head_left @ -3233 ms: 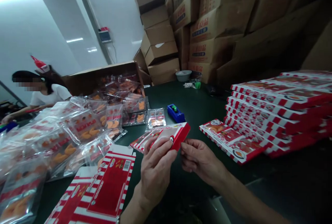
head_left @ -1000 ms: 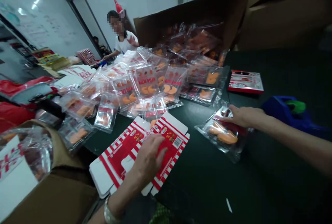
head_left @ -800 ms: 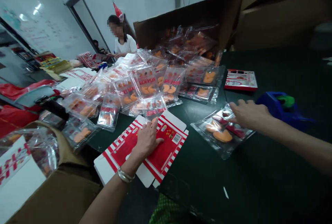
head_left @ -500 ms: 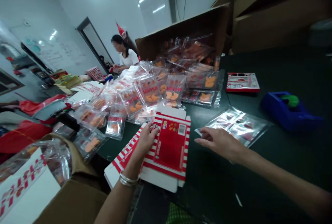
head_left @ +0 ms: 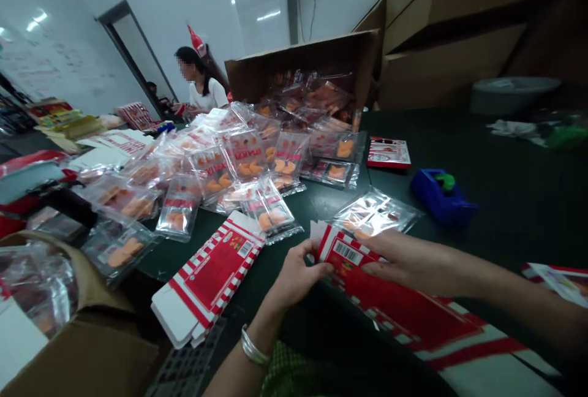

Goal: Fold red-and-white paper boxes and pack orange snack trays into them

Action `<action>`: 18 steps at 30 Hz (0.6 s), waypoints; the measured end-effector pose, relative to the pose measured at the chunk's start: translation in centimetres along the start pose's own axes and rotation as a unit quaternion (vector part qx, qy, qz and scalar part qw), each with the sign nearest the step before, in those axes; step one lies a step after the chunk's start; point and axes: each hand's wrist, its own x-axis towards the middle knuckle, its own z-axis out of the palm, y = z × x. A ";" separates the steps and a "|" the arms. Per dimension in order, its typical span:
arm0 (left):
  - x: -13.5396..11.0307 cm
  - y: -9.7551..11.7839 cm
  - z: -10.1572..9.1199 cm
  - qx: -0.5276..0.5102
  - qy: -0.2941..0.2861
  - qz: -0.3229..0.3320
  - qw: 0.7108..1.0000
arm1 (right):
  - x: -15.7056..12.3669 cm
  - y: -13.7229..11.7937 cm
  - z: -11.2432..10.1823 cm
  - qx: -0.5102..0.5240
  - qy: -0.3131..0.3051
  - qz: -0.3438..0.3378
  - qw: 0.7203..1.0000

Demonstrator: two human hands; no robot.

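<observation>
Both left hand [head_left: 297,276] and right hand [head_left: 407,260] pinch a flat red carton [head_left: 408,310] between fingers, its near end cut off.

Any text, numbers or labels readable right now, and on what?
None reads as words.
Barcode on the flat carton in the left hand and right hand: digits too small.
Barcode and print on the carton stack: blurred.
Red lettering on the clear pouches: blurred.
Print on the closed box: too small.
</observation>
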 end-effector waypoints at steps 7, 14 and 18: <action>1.6 -0.2 -0.7 -0.162 -0.155 -0.048 0.973 | -0.3 2.2 2.8 0.259 -0.170 0.102 0.946; 0.1 -1.9 -0.8 -0.147 0.153 -0.098 0.972 | -3.3 4.6 1.9 0.456 -0.133 0.268 0.838; -2.2 -1.4 3.1 -0.339 0.071 -0.181 0.920 | -3.2 4.5 1.7 0.387 -0.035 0.240 0.889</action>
